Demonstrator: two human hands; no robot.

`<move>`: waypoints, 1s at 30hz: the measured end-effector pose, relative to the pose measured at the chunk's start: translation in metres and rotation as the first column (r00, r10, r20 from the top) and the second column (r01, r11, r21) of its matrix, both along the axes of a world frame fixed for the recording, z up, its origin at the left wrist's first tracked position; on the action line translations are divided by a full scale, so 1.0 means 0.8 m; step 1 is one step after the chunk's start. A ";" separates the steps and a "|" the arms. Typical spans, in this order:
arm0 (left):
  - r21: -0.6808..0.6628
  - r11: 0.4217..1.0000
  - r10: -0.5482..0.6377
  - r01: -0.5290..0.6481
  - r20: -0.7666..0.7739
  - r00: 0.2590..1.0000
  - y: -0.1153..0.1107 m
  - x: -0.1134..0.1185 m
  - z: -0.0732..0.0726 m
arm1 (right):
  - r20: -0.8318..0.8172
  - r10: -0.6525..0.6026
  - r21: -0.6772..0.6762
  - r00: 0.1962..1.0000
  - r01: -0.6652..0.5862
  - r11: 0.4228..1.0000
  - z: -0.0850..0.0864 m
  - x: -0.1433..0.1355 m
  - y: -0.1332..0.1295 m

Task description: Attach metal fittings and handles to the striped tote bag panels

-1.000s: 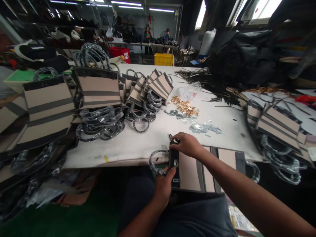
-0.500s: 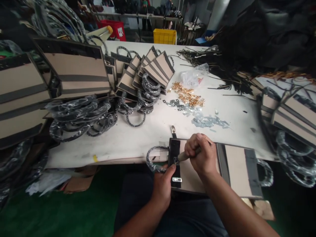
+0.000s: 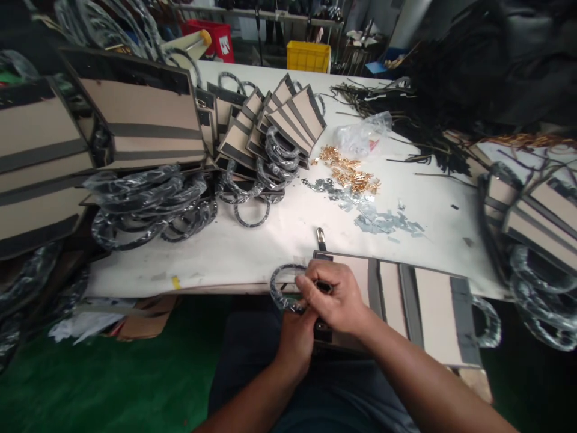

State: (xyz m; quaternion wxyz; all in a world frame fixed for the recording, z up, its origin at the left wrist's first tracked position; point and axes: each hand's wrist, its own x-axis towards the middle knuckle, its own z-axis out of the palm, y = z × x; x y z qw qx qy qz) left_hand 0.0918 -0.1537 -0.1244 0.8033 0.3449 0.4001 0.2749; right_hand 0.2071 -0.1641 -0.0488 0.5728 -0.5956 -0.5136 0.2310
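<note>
An unfolded bag body (image 3: 435,310), beige with dark strips, lies at the table's front edge, a plastic-wrapped round handle (image 3: 282,288) at its left end. My left hand (image 3: 295,343) grips that end, its thumb on the dark strip. Over the same strip my right hand (image 3: 333,294) is closed in a fist around a hand tool (image 3: 323,287); only a dark end shows, so its kind is unclear. The fist hides the metal piece beneath it. A strap with a gold buckle (image 3: 320,236) sticks out beyond the bag's far edge.
Gold hardware pieces (image 3: 356,174) and thin metal plates (image 3: 383,222) are scattered mid-table near a clear plastic bag (image 3: 363,135). Stacked bag bodies (image 3: 153,120) with wrapped handles stand left, more bag bodies (image 3: 545,210) right. Dark cords (image 3: 419,132) pile up at the far right.
My right hand has moved left and turned over the dark strip, covering the metal fitting and the tool's pale shaft that showed before. My left hand stays on the bag's end. The view has shifted slightly.
</note>
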 end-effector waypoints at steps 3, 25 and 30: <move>-0.103 0.994 -0.046 0.048 0.027 0.999 -0.004 -0.001 -0.002 | -0.208 -0.130 -0.135 0.969 0.104 0.985 0.011 0.010 0.006; -0.134 0.989 -0.062 0.068 0.043 0.997 -0.007 -0.005 0.001 | -0.326 -0.078 0.266 0.942 0.170 0.949 0.043 0.006 -0.030; -0.114 0.993 -0.022 0.024 0.022 1.000 -0.008 -0.005 0.007 | -0.201 -0.107 0.224 0.974 0.152 0.963 0.030 -0.005 -0.031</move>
